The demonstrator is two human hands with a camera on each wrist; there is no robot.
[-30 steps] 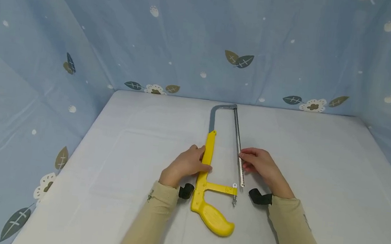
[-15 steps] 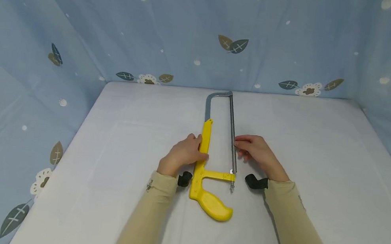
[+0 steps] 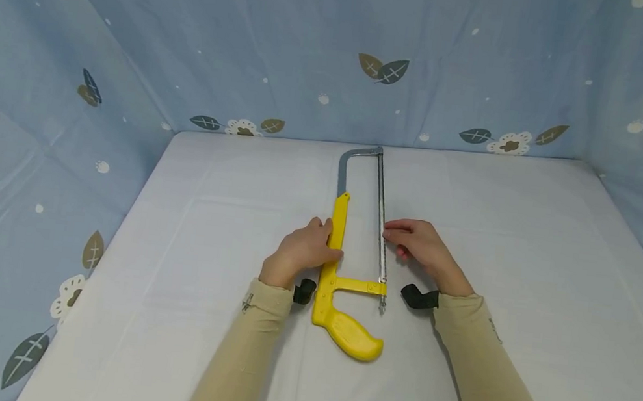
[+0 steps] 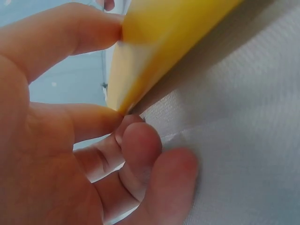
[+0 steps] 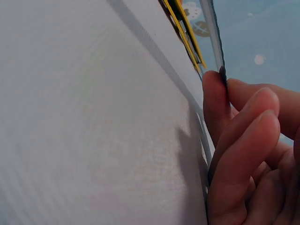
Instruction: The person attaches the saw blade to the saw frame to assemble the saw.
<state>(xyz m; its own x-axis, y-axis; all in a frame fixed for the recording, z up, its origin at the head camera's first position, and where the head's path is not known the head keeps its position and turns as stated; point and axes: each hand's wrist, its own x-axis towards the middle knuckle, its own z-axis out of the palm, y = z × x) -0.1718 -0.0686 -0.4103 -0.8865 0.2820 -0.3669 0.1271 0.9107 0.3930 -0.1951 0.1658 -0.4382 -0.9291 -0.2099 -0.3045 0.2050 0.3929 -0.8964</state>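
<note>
A hacksaw frame (image 3: 340, 212) lies on the white surface, its yellow handle (image 3: 353, 336) towards me and its grey bow (image 3: 343, 170) away. My left hand (image 3: 303, 251) grips the yellow bar from the left; in the left wrist view thumb and fingers pinch that bar (image 4: 164, 33). Along the frame's open side runs a thin saw blade (image 3: 381, 200), its far end at the bow's tip. Its near end meets the post on the yellow cross arm (image 3: 356, 286); whether it is seated there cannot be made out. Between thumb and forefinger my right hand (image 3: 425, 250) pinches the blade (image 5: 216, 37).
White cloth (image 3: 223, 236) covers the table. Blue leaf-patterned fabric (image 3: 290, 47) hangs behind and at the sides. Black wrist-worn pieces (image 3: 420, 298) sit by both cuffs. A threaded end (image 3: 382, 305) with a nut sticks out below the cross arm.
The blade's near end has shifted left, from beside the post to the cross arm's end. My left hand keeps its grip on the bar. The head view has tilted slightly.
</note>
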